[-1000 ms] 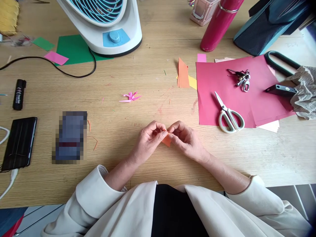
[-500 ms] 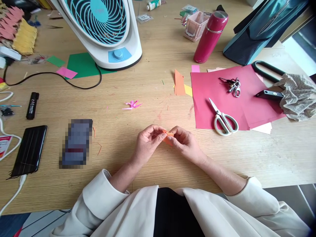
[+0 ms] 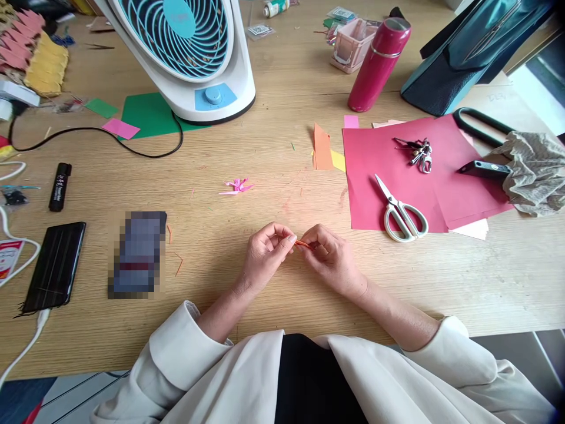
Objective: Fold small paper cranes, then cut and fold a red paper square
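Between my two hands, above the near middle of the table, is a small piece of folded orange paper (image 3: 302,244), seen nearly edge-on as a thin strip. My left hand (image 3: 267,254) pinches its left end between thumb and fingers. The right end is pinched by my right hand (image 3: 332,259), whose fingers cover part of it. Beyond my hands lies a small pink folded paper crane (image 3: 237,186). To the right, white-handled scissors (image 3: 402,217) rest on red paper sheets (image 3: 371,176).
A white fan (image 3: 214,103) stands at the back, its black cable (image 3: 132,154) running left. A red thermos (image 3: 378,68), a teal bag (image 3: 459,59) and keys (image 3: 421,156) are on the right. At left lie a marker (image 3: 60,187), a black phone-like device (image 3: 55,266) and a blurred-out rectangular object (image 3: 139,253).
The orange paper has turned from showing a broader face to a thin edge. Both hands stay pinched on it in nearly the same place.
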`<state>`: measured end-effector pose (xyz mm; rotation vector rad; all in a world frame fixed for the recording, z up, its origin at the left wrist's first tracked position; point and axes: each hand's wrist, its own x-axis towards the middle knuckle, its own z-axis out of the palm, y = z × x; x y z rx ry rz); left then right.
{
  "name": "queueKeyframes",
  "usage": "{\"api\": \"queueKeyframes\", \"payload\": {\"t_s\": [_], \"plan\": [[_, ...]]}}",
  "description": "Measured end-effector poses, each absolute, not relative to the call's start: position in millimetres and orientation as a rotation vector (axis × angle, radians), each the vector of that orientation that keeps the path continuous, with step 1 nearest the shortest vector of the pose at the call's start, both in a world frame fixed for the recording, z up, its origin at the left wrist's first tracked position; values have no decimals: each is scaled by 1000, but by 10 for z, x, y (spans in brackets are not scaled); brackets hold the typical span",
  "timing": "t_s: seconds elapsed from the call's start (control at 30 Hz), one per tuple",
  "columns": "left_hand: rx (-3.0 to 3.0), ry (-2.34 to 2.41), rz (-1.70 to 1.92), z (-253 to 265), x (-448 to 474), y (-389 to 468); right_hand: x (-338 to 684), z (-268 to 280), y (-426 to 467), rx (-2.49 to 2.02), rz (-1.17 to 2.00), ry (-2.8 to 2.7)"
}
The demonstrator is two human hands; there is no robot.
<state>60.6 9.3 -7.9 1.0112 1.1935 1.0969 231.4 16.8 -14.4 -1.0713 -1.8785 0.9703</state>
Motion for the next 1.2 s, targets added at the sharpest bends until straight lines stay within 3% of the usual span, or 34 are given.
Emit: {"api": "queueKeyframes", "payload": {"t_s": [0.33, 0.77, 1.2], "plan": [[994, 1096, 1138, -54, 618, 99, 2307, -217, 190, -1147, 1411, -1473], [1095, 1169, 1153, -37, 609, 102, 2319, -176, 224, -1113, 1522, -1402], [1339, 1340, 1105, -84, 583, 75, 2321, -235, 193, -1122, 1389, -1458]]}}
